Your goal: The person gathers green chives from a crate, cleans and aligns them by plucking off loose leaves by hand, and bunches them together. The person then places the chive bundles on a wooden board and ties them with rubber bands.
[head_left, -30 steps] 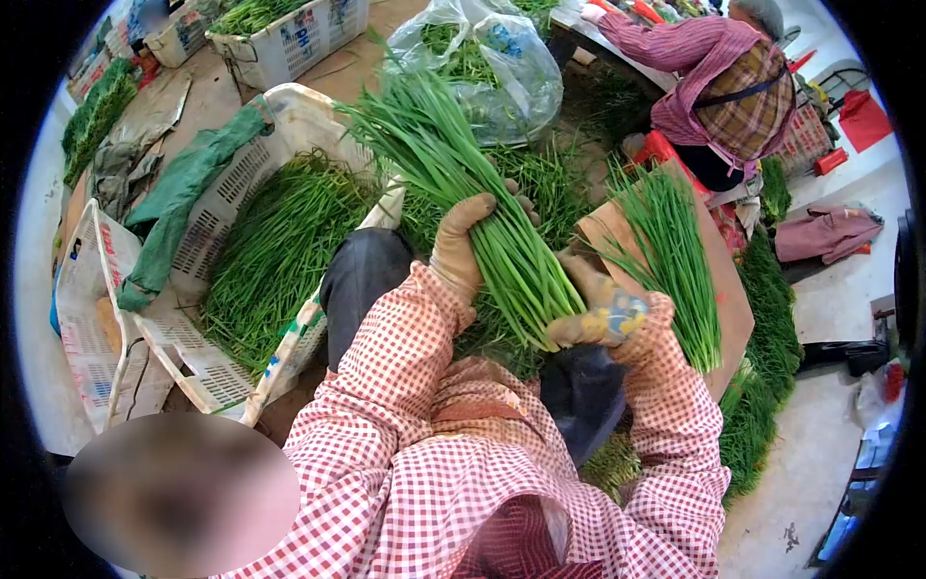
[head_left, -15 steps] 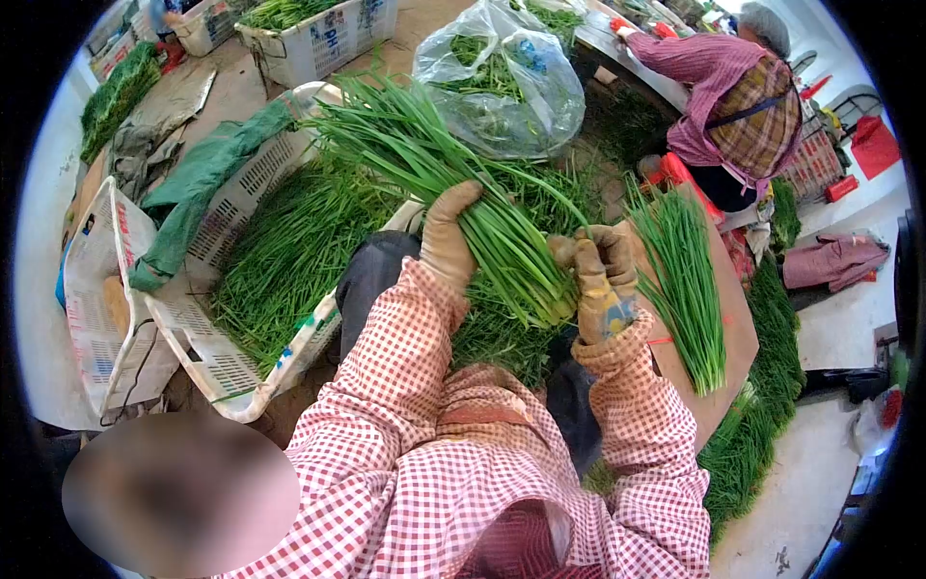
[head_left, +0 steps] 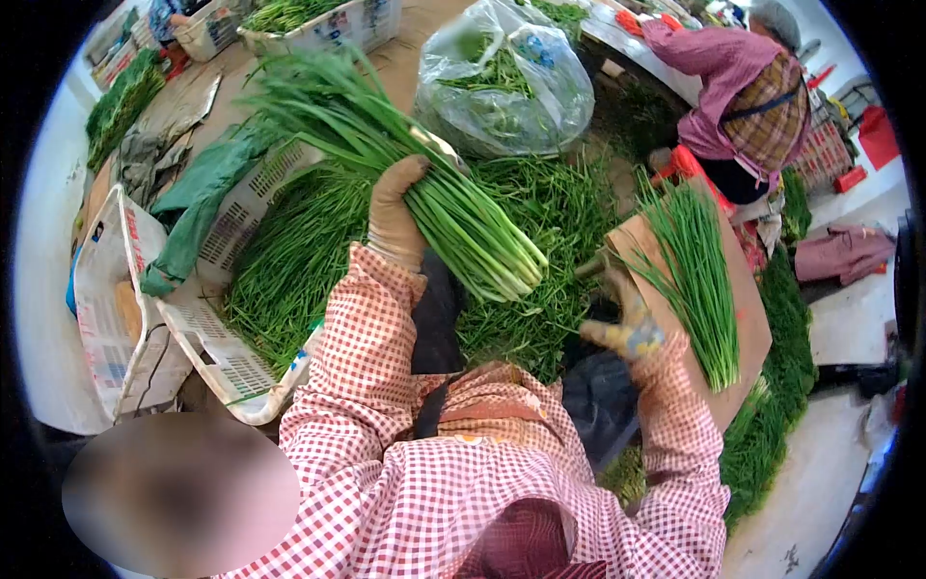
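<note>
My left hand (head_left: 397, 207), in a tan glove, is wrapped round a bunch of garlic chives (head_left: 463, 212). The pale cut ends point down to the right and the green leaves fan out to the upper left. My right hand (head_left: 629, 323), gloved and somewhat blurred, is apart from the bunch with thumb and fingers spread, holding nothing that I can see. Beside it, another bundle of chives (head_left: 699, 289) lies on a brown board (head_left: 627, 236). Loose green trimmings (head_left: 540, 207) are heaped below and beyond my hands.
A white plastic crate (head_left: 246, 386) filled with chives stands at my left, a green cloth (head_left: 198, 207) over its edge. A clear plastic bag (head_left: 569, 111) of greens is ahead. A co-worker (head_left: 738, 87) bends at the upper right. More chives (head_left: 776, 386) lie along the right.
My left hand has carried the bunch left. My right hand has come off its cut ends, moved down to the right and spread its fingers.
</note>
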The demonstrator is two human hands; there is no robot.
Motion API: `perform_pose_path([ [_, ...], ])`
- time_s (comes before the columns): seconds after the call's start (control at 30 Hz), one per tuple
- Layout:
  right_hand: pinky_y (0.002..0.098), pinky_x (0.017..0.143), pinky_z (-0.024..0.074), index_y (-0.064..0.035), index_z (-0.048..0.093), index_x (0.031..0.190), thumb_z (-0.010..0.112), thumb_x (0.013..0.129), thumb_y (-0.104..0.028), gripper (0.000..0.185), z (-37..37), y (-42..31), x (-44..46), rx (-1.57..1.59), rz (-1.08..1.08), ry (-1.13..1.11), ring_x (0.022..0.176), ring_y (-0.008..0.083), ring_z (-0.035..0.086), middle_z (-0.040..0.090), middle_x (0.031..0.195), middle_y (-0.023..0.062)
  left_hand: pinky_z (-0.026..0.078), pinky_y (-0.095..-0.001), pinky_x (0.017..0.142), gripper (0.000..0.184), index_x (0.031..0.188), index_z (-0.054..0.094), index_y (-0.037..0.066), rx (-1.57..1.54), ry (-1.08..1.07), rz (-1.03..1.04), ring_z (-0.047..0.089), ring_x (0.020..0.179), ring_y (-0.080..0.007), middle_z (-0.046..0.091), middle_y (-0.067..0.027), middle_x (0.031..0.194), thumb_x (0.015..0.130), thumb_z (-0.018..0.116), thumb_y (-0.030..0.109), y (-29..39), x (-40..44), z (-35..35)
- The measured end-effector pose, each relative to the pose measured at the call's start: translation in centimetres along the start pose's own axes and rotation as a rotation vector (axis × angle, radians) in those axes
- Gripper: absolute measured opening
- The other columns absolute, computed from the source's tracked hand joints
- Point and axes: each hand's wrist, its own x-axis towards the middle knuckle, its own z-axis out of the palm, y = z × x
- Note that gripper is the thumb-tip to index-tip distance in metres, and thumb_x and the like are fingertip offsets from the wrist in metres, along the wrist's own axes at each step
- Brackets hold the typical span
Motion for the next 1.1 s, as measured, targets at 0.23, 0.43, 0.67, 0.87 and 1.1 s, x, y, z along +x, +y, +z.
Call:
perform_pose_path([
  [0.23, 0.0371, 0.108, 0.0324, 0.0039, 0.010, 0.144, 0.088, 0.051, -0.045, 0.131, 2.1, -9.3, 5.0, 0.384, -0.011, -0.215, 0.130, 0.0322, 0.039, 0.039, 0.140, 0.0251, 0.057, -0.0407, 0.074, 0.033, 0.101, 0.061, 0.000, 0.053, -0.004, -0.166, 0.065, 0.079, -0.0274, 0.065, -0.0123, 0.089, 0.073, 0.065, 0.018, -6.2, -1.3, 2.5],
  [0.43, 0.0371, 0.103, 0.0373, -0.0032, 0.008, 0.146, 0.091, 0.051, -0.037, 0.131, 10.7, -5.5, 2.8, 0.559, -0.040, 0.102, 0.126, 0.0262, 0.044, 0.042, 0.138, 0.0155, 0.057, -0.0400, 0.074, 0.040, 0.108, 0.058, -0.001, -0.118, 0.008, -0.338, 0.065, 0.085, -0.0281, 0.066, -0.0145, 0.093, 0.073, 0.063, 0.017, -9.1, -1.8, 0.4],
  [0.67, 0.0340, 0.096, 0.0434, -0.0034, 0.020, 0.141, 0.075, 0.068, -0.013, 0.091, 12.4, -2.9, 3.0, 0.204, 0.016, 0.224, 0.119, 0.0251, 0.050, 0.050, 0.130, 0.0131, 0.055, -0.0436, 0.082, 0.048, 0.117, 0.054, -0.006, -0.311, -0.078, -0.347, 0.064, 0.091, -0.0316, 0.064, -0.0187, 0.106, 0.071, 0.056, 0.007, -10.9, -1.5, -0.4],
  [0.87, 0.0324, 0.094, 0.0450, -0.0056, 0.017, 0.144, 0.067, 0.068, -0.004, 0.090, 12.4, -2.0, 2.8, 0.118, -0.012, 0.281, 0.114, 0.0262, 0.055, 0.050, 0.132, 0.0130, 0.051, -0.0456, 0.090, 0.050, 0.124, 0.049, -0.004, -0.208, -0.112, -0.393, 0.061, 0.101, -0.0317, 0.060, -0.0179, 0.115, 0.077, 0.058, 0.012, -11.3, -1.6, -3.0],
  [1.1, 0.0331, 0.086, 0.0489, -0.0049, 0.001, 0.147, 0.063, 0.071, -0.007, 0.098, 9.5, -1.0, 2.8, 0.118, 0.137, 0.174, 0.111, 0.0274, 0.058, 0.052, 0.132, 0.0133, 0.045, -0.0497, 0.092, 0.068, 0.135, 0.039, 0.007, 0.377, 0.583, -0.804, 0.054, 0.108, -0.0299, 0.055, -0.0137, 0.119, 0.076, 0.072, 0.018, -10.5, -9.2, 0.4],
])
